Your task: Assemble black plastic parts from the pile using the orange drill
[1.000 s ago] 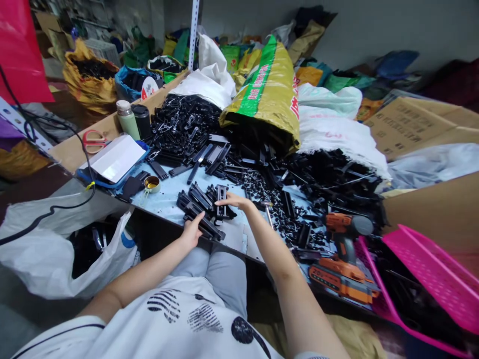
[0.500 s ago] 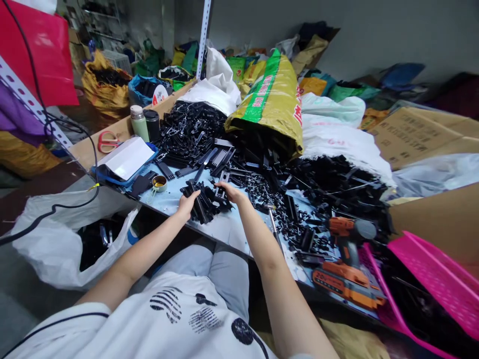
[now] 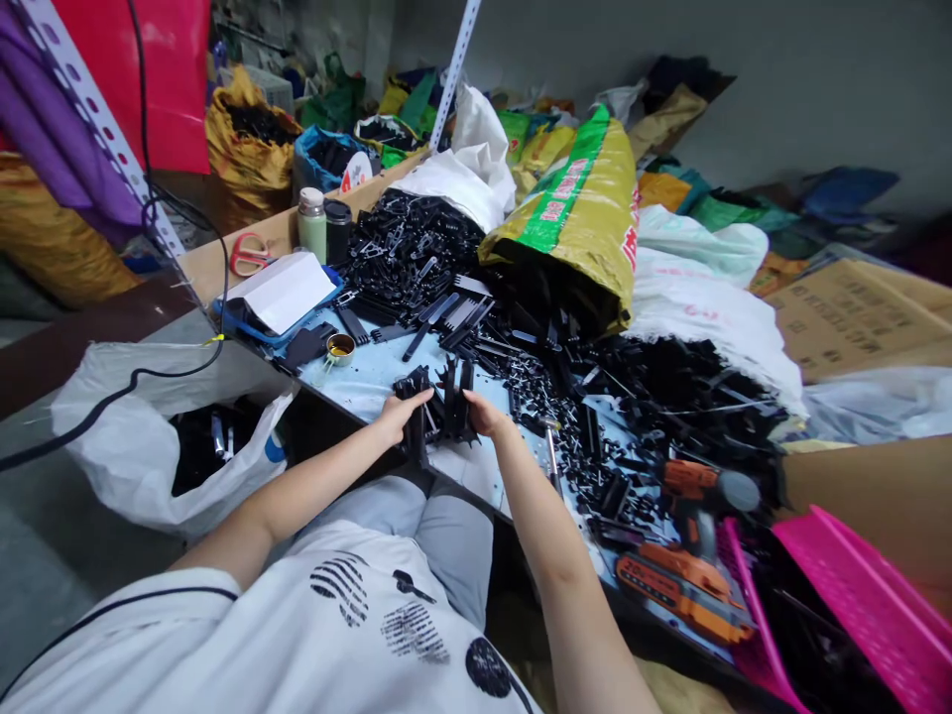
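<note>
A bunch of flat black plastic parts [image 3: 444,399] stands gathered on edge near the front of the light blue table [image 3: 372,382]. My left hand [image 3: 398,417] presses against the bunch's left side with fingers curled round it. My right hand [image 3: 483,415] clasps its right side. Both hands squeeze the bunch between them. A big heap of similar black parts [image 3: 632,382] spreads over the table behind and to the right.
A yellow-green sack [image 3: 576,213] spills parts at centre back. An orange cordless drill [image 3: 688,540] lies front right by a pink basket [image 3: 855,605]. A small tin [image 3: 340,348], two bottles [image 3: 319,223], scissors [image 3: 249,256] and a white plastic bag [image 3: 149,436] are at left.
Both hands have pushed the loose black parts together from left and right and tipped them upright into one tight bunch. The camera has swung a little to the left.
</note>
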`<state>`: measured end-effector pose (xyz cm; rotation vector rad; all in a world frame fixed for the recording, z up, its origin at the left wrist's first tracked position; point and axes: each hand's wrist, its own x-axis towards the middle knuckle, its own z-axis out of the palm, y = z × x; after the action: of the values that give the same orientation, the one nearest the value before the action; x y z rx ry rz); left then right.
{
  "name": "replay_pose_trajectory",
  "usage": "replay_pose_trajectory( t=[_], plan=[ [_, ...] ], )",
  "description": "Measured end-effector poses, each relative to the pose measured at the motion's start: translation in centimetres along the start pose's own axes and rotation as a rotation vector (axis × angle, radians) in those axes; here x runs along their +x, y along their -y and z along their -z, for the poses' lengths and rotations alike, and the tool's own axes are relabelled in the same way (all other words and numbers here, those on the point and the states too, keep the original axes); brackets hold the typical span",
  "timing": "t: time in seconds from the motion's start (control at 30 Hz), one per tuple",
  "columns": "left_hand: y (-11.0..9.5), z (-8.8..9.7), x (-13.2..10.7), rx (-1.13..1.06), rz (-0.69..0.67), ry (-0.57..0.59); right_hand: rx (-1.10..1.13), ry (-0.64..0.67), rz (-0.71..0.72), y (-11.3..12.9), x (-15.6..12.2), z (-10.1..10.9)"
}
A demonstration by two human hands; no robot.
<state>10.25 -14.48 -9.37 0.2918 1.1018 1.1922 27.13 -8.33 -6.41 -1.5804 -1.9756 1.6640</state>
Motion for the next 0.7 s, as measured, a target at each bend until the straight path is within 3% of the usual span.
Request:
replay_pose_trajectory(
  t=[0.07, 0.17, 0.27, 0.33, 0.4, 0.53, 0.6, 0.7],
  plan=[
    [0.6, 0.2, -1.7, -0.025, -0.041, -0.001, 0.054, -0.004, 0.026, -0.1, -1.5, -0.8],
    [0.6, 1.5, -4.9, -0.110, -0.172, 0.003, 0.323, 0.056, 0.096, 0.2, -3.0, -2.6],
    [-1.4, 5.1, -7.9, -0.189, -0.208, -0.012, 0.530, 0.186, 0.180, 2.2, -2.7, -6.1],
    [-3.4, 9.2, -9.7, -0.192, -0.233, -0.080, 0.610, 0.263, 0.182, 4.6, -1.4, -10.1],
    [-5.9, 14.5, -11.2, -0.142, -0.213, -0.193, 0.666, 0.330, 0.158, 7.7, 0.5, -15.4],
    [-11.7, 26.0, -11.9, 0.085, -0.025, -0.396, 0.735, 0.446, 0.123, 14.3, 4.8, -25.8],
    [-14.0, 30.7, -11.1, 0.310, 0.041, -0.454, 0.694, 0.427, 0.051, 16.5, 6.3, -29.0],
    [-14.7, 35.2, -9.5, 0.808, 0.105, -0.600, 0.540, 0.366, 0.002, 16.1, 6.7, -30.4]
  ],
)
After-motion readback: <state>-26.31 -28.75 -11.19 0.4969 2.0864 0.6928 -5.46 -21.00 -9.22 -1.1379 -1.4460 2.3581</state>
